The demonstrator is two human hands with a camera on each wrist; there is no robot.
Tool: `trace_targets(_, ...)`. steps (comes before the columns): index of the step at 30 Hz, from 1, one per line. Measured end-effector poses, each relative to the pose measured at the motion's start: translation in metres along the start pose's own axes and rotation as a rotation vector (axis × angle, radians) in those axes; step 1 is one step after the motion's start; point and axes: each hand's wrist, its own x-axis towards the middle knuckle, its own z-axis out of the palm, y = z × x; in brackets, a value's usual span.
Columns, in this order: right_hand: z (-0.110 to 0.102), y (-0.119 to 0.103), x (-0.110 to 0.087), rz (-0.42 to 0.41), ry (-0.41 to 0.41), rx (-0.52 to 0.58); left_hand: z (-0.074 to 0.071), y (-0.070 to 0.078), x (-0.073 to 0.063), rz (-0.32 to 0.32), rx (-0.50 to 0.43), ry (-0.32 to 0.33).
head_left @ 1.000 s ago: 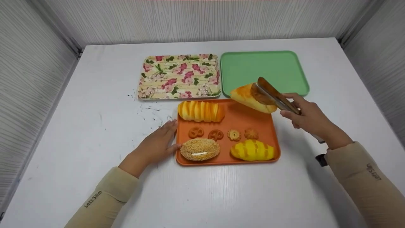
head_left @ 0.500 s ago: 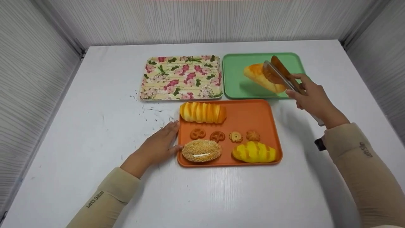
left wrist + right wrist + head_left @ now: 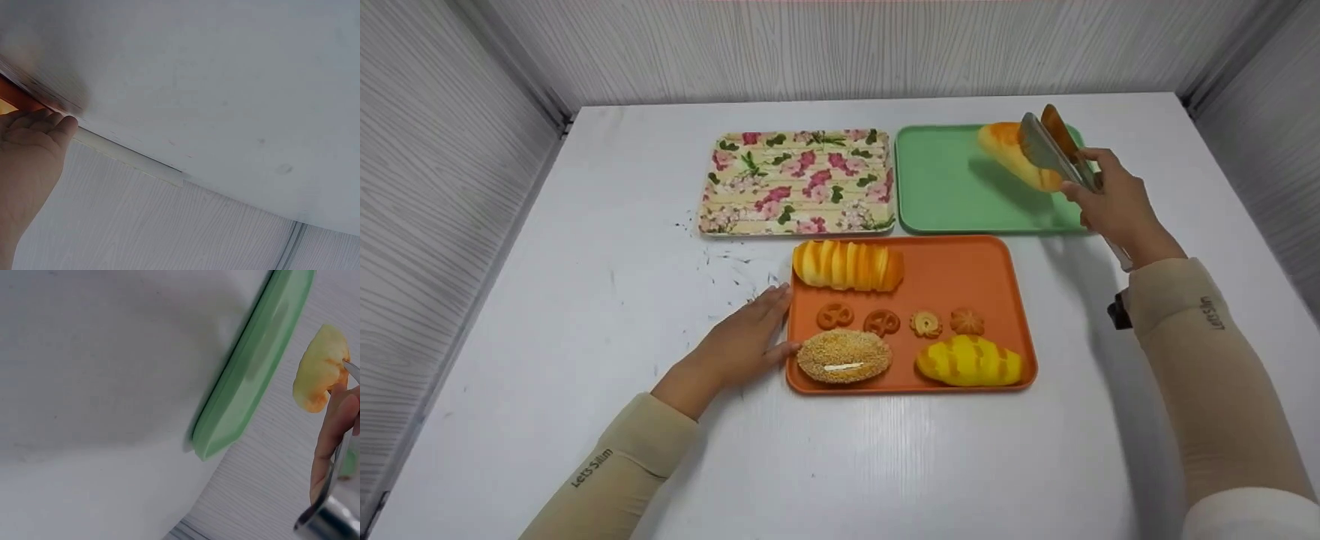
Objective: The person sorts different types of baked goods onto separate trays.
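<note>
- Silver metal tongs (image 3: 1039,142), gripped by right hand (image 3: 1119,206) at two o'clock, hold golden oblong bread (image 3: 1006,150) above rectangular green tray (image 3: 949,202).
- Left hand (image 3: 741,339), fingers extended, touches rectangular orange tray (image 3: 956,274) at nine o'clock.

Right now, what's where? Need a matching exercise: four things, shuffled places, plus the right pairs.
Things
1. Tongs
2. Green tray
3. Sesame bun
4. Left hand

Places (head view)
A. On the orange tray, lower left corner
B. Below the raised loaf
C. Against the orange tray's left edge, mostly outside it
D. In the right hand

Pairs: 1-D, 2-B, 3-A, 4-C
</note>
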Motion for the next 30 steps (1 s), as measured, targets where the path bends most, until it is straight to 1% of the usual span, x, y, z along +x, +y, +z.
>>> trace_targets(7,0.002,0.010,0.013,0.061,0.015,0.030,0.000,0.001,0.001,-0.012,0.012,-0.008)
trace_targets(15,-0.002,0.015,0.024,0.092,0.050,0.002,-0.001,0.002,0.000,-0.025,-0.004,-0.015)
trace_targets(24,-0.002,0.020,0.026,0.135,0.059,-0.005,-0.001,0.002,-0.001,-0.015,0.000,-0.012)
trace_targets(30,0.001,0.025,0.029,0.139,0.036,0.011,-0.001,0.002,-0.001,-0.008,0.004,0.008)
